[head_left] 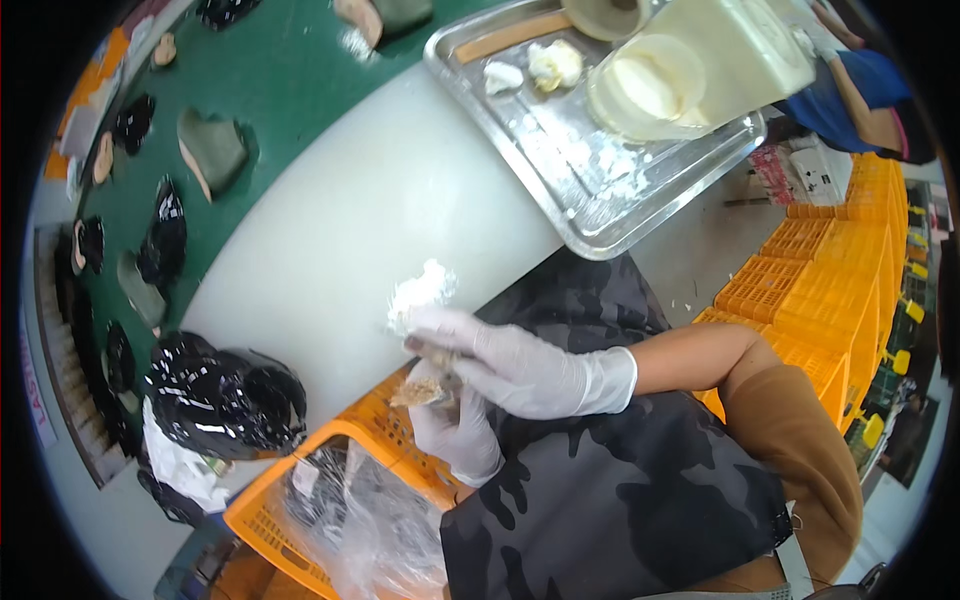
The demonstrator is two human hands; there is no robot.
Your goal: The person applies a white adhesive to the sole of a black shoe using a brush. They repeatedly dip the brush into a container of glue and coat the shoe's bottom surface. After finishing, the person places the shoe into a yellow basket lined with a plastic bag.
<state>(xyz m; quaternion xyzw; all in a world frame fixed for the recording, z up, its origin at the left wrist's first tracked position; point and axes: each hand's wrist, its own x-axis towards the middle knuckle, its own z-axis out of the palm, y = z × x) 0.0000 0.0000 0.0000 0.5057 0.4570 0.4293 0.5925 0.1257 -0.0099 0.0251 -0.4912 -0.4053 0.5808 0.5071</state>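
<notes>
Both of my hands wear thin white gloves and meet over the near edge of the white table [370,170]. My right hand [525,365] is closed, with the end of a small brown piece [430,351] showing at its fingertips. Just below it, my left hand [460,435] is closed around a small piece with a rough, tan, bristly-looking end [418,391]. Fingers cover most of both pieces, so their kind is unclear. A white smeared patch [422,292] lies on the table beyond my right fingertips.
A metal tray [585,235] at the far right bears a tilted translucent container [745,70] and white residue. Green boots [215,150] and black glossy-wrapped shoes stand on the green belt [280,75]. Orange crates [790,290] are stacked rightward; an orange basket [290,470] holds clear plastic. Another person [865,90] stands far right.
</notes>
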